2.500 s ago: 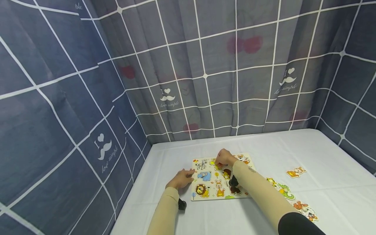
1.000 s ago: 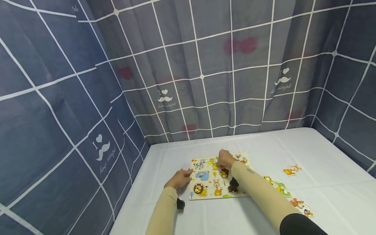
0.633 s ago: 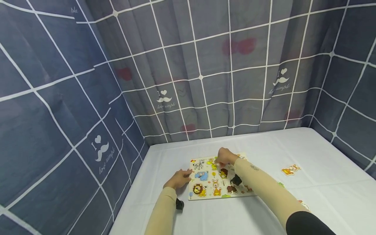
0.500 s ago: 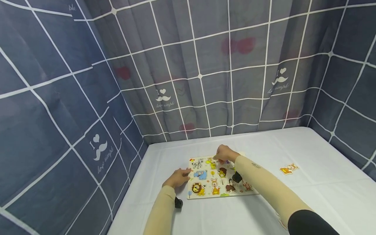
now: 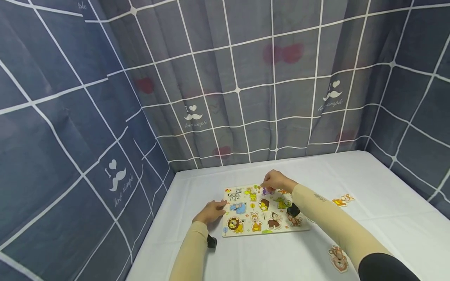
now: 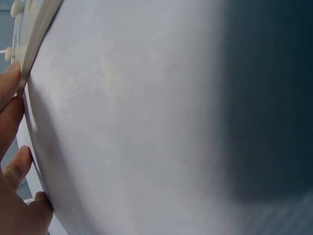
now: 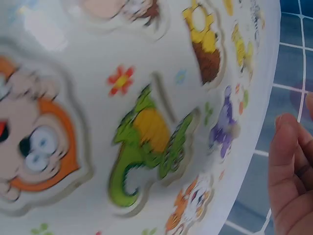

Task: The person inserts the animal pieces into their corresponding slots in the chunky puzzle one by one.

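Resting our left hand [image 5: 209,212] at the left edge of the puzzle board [image 5: 264,215], we are touching that edge with relaxed fingers. We are holding our right hand [image 5: 275,180] at the board's far edge, just beside the purple animal piece [image 7: 224,122]; its fingers are curling loosely, and in the right wrist view they are standing clear of the piece's knob [image 7: 234,130], gripping nothing. Our two hands are lying well apart.

The board is lying flat on the white-covered table [image 5: 267,257]. Along its far row, a zebra [image 5: 234,194] and a giraffe [image 5: 251,194] are standing left of the purple piece, while a blue elephant [image 5: 238,208] and a lion [image 5: 234,225] are sitting nearer us. A green crocodile [image 7: 146,152] is showing inside its cut outline.

Off the board, an orange animal piece [image 5: 342,200] and a brown animal piece [image 5: 338,258] are lying on opposite sides of our right sleeve [image 5: 327,214].
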The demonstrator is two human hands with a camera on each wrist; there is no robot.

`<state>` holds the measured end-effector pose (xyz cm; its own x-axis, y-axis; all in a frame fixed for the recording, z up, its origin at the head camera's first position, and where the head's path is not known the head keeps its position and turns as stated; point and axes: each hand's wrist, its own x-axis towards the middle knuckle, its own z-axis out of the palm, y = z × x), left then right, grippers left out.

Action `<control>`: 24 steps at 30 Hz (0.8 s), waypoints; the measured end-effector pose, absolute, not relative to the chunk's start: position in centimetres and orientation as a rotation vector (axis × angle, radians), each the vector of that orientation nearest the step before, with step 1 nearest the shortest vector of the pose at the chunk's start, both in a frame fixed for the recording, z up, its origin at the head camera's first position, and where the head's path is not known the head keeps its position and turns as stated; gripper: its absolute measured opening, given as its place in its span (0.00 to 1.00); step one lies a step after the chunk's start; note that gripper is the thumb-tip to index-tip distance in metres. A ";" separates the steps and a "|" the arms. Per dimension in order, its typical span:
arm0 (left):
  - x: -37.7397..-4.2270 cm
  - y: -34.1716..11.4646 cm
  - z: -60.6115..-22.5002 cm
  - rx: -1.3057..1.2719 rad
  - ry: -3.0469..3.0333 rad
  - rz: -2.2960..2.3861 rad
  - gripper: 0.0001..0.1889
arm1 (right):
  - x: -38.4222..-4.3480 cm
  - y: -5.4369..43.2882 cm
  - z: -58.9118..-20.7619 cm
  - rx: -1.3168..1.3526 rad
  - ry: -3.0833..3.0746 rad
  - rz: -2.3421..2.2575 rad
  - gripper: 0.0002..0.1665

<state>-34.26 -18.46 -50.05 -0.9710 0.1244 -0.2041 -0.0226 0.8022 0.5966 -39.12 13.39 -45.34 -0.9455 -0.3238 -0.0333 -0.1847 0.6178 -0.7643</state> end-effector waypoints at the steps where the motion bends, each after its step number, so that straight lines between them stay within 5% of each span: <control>1: -34.2 -18.4 -50.1 0.088 2.758 0.915 0.25 | -39.0 13.7 -45.5 -0.421 2.675 -1.235 0.16; 24: -34.9 -18.7 -50.4 0.122 2.765 0.874 0.26 | -37.5 18.9 -47.1 -0.291 2.676 -1.284 0.15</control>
